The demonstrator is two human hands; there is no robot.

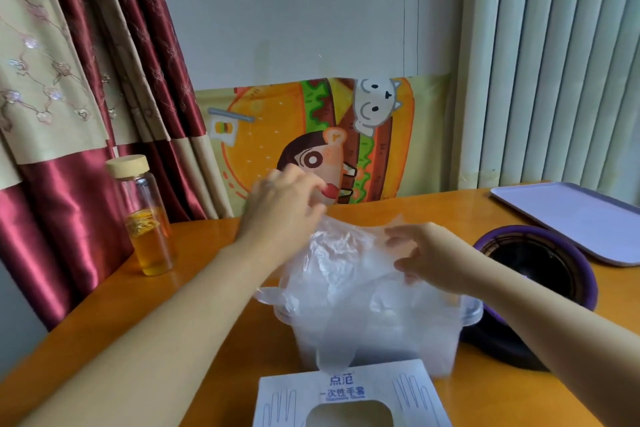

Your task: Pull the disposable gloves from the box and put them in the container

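Observation:
A white glove box (349,395) with blue print and an oval opening lies at the near edge of the table. Just beyond it stands a clear plastic container (471,312) heaped with thin transparent disposable gloves (346,274); one glove hangs over its near wall. My left hand (284,204) hovers at the far left of the heap, fingers curled at a glove's edge. From the right, my right hand (422,253) holds the top of the heap with bent fingers. Both hands are blurred.
A glass bottle (145,218) with amber liquid and a beige cap stands at the left. A dark bowl-shaped appliance with a purple rim (540,274) sits right of the container. A lilac tray (575,218) lies at the far right. Curtains hang at the left.

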